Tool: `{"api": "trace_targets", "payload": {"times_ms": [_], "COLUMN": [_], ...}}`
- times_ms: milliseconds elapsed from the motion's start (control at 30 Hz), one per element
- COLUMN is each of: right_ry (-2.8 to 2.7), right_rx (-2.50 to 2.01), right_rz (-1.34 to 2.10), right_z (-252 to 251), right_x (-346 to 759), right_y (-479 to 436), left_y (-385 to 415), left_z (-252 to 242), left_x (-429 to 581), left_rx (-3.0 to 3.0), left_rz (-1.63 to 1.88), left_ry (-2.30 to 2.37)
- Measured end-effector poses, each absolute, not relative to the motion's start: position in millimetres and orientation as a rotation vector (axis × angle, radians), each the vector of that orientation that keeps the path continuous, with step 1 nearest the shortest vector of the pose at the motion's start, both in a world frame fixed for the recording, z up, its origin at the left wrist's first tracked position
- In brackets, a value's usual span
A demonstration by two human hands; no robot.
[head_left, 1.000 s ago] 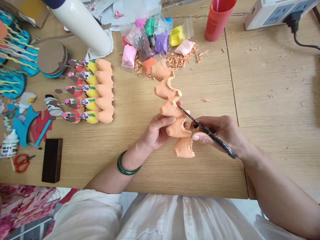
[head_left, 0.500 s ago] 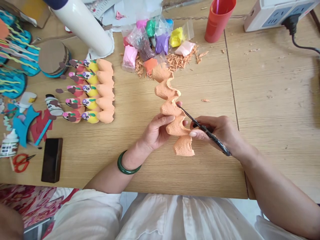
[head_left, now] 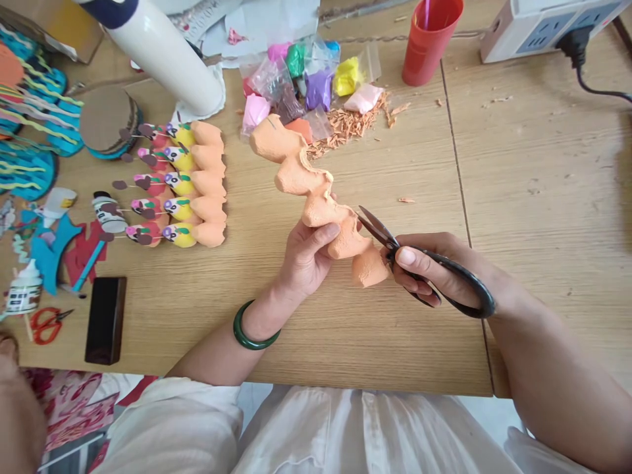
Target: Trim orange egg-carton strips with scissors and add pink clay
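Observation:
An orange egg carton strip (head_left: 318, 207) with several cups slants across the middle of the view, held above the table. My left hand (head_left: 309, 253) is closed around its middle, thumb on the near side and fingers partly hidden behind. In my right hand (head_left: 434, 263) is a pair of black-handled scissors (head_left: 382, 230), with the blades slightly apart. The blade tips are close to the strip's wavy right edge; whether they touch it I cannot tell. Orange trimmings (head_left: 340, 128) lie beyond the strip.
Painted carton strips (head_left: 207, 181) stand to the left beside a black phone (head_left: 105, 319) and red-handled scissors (head_left: 47, 324). Bags of coloured clay (head_left: 318, 89), a white bottle (head_left: 168, 59), a red cup (head_left: 429, 46) and a power strip (head_left: 548, 29) are at the back.
The strip has turned, its far end swinging left. My right hand has rotated the scissors, and their blades have parted and moved to the right of the strip's edge.

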State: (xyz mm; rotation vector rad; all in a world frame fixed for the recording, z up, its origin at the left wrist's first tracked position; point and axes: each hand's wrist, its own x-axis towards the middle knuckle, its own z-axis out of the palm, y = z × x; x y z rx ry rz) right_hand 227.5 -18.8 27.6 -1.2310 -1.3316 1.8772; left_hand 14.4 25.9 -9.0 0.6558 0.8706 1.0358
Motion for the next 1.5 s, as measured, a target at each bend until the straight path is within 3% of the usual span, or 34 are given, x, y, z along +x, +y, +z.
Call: {"api": "trace_targets", "payload": {"times_ms": [733,1500], "right_ry": [-1.187,-1.103], "right_rx": [-1.287,-1.367], "right_rz": [1.945,1.697], "right_z": [34.0,22.9], "right_x": [220.8,222.8], "right_y": [-22.7,-19.0], "left_y": [12.5,16.6], "left_z": [-25.2,-16.2], "left_x": [19.2,20.7], "left_rx": [1.009,0.859], "left_rz": [1.299,1.138], "left_ry": [1.003,0.973]}}
